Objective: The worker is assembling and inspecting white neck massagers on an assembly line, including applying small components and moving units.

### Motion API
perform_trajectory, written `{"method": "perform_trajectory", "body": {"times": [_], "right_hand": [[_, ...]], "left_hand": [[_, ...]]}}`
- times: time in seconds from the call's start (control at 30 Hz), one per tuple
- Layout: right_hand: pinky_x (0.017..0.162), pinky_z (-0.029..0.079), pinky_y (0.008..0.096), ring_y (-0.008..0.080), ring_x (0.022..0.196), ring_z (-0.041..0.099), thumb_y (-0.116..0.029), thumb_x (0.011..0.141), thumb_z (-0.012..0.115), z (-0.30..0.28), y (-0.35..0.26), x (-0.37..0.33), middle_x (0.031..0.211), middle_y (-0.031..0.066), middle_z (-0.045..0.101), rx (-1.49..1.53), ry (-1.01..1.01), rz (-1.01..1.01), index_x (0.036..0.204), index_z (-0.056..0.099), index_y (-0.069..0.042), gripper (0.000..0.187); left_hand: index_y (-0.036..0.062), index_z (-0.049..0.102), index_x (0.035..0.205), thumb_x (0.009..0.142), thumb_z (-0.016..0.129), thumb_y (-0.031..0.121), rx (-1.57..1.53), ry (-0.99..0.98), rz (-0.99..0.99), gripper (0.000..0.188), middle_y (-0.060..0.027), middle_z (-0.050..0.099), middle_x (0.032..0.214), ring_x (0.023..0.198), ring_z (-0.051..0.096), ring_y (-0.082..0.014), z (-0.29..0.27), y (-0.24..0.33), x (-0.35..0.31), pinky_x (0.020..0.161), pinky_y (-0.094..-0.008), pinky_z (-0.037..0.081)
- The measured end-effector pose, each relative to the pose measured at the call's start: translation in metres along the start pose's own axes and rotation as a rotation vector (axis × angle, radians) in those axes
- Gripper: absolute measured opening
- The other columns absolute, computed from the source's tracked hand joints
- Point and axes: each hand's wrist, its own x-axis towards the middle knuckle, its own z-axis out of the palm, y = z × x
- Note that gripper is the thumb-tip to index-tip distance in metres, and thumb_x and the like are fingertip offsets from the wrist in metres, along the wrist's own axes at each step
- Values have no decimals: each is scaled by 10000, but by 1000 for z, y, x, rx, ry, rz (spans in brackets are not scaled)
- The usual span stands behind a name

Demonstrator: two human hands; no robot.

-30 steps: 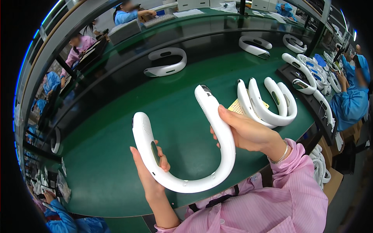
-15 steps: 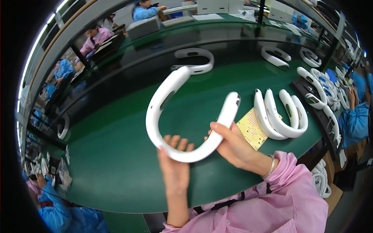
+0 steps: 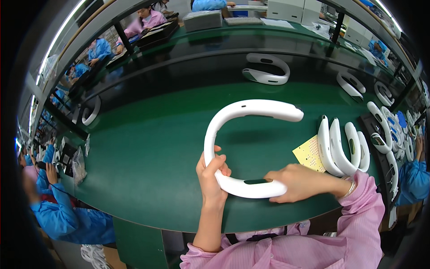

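A white U-shaped neck fan [image 3: 251, 107] is held above the green bench, its opening turned to the right. My left hand [image 3: 212, 177] wraps its fingers and thumb around the lower left of the curve. Around the tip of the near arm, beside a dark oval inset, my right hand [image 3: 298, 183] is closed. The far arm stretches free, with a small dark slot on its outer side. To the right of my hands, several more white neck fans [image 3: 338, 148] stand in a row, partly over a yellow dotted sheet [image 3: 310, 154].
Single neck fans lie farther back, one [image 3: 268, 78] in the middle and others toward both sides. A black tray [image 3: 372, 127] with white parts borders the right edge. At the left are a clear plastic bag [image 3: 78, 166] and co-workers in blue [image 3: 76, 224]. A dark rail crosses the back.
The neck fan has turned so its opening faces right instead of up. My left hand has gone from open fingers to a grip, and the right has moved to the tip. The view has shifted.
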Motion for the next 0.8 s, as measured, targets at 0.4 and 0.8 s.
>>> {"method": "perform_trajectory", "body": {"times": [0.4, 0.8], "right_hand": [[652, 512, 431, 369, 709, 627, -99, 654, 619, -17, 11, 61, 760, 204, 633, -155, 161, -174, 878, 590, 0, 247], [860, 423, 415, 334, 995, 522, -176, 712, 684, -120, 145, 218, 1069, 175, 553, -457, 1285, -225, 1055, 549, 0, 409]], "left_hand": [[-38, 474, 1106, 743, 551, 83, -24, 137, 122, 390, -38, 466, 688, 530, 451, -102, -23, 8, 34, 519, -238, 384], [-2, 521, 1157, 841, 515, 160, 256, 93, 204, 355, -101, 494, 1189, 1088, 479, -205, -26, 3, 26, 931, -338, 396]]}}
